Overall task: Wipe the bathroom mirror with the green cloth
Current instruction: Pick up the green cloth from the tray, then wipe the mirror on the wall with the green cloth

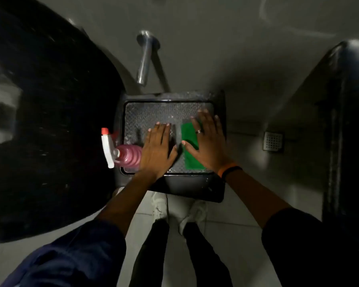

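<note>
Green cloth (190, 148) lies on tray (133, 112), long axis running away from person, partly under right hand (207, 143), fingers spread flat. Left hand (157, 151) flat, empty, just beside.

Green cloth (190, 149) matt; stool top (145, 117) textured plastic; pipe (144, 59) shiny metal.

— What crowds the left hand (157, 150)?
— The pink spray bottle (124, 155) touches its outer edge, lying on the stool top (145, 114), with the dark counter (50, 121) beyond.
— And between the hands?
— A narrow bare strip (dim, hard to judge).
— Around the right hand (208, 143)?
— It lies flat over the green cloth (190, 148); ahead of the fingertips the stool top is bare.
</note>
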The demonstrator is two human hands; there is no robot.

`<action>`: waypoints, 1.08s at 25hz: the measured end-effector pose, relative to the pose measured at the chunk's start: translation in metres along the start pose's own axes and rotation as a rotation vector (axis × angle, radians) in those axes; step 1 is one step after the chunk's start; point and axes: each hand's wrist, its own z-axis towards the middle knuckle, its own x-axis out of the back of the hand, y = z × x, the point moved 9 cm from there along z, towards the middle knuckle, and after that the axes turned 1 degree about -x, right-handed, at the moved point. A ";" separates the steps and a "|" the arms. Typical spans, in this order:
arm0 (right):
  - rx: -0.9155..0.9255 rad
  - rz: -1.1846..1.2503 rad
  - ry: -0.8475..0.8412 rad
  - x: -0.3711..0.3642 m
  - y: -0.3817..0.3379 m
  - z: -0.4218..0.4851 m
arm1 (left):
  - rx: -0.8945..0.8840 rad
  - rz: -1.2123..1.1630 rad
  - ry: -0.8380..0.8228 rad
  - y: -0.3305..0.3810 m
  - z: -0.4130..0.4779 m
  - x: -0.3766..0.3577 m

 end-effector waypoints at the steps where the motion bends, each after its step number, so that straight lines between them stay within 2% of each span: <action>1: 0.014 -0.015 -0.038 -0.027 0.003 0.001 | -0.005 0.018 -0.015 -0.006 0.003 -0.022; 4: 0.032 -0.051 -0.100 -0.086 0.015 -0.001 | -0.002 0.044 -0.061 -0.026 0.008 -0.074; 7: 0.057 -0.125 0.055 -0.101 0.020 -0.001 | -0.010 0.078 -0.093 -0.034 0.011 -0.105; 9: 0.059 -0.202 0.149 -0.092 0.017 0.004 | -0.028 0.091 -0.100 -0.033 0.013 -0.107; 13: 0.013 -0.132 0.090 -0.054 0.009 0.025 | -0.030 0.063 -0.097 -0.021 0.018 -0.062; 15: -0.003 -0.052 0.138 -0.007 0.011 0.026 | -0.073 0.071 -0.032 -0.002 0.021 -0.016; 18: 0.006 -0.097 0.371 0.103 0.006 0.019 | -0.148 0.100 0.113 0.041 0.029 0.076; 23: 0.049 -0.019 0.616 0.307 -0.007 0.022 | -0.276 0.111 0.459 0.131 0.037 0.267; 27: 0.149 -0.041 0.894 0.495 -0.035 0.009 | -0.389 0.156 0.742 0.210 0.016 0.437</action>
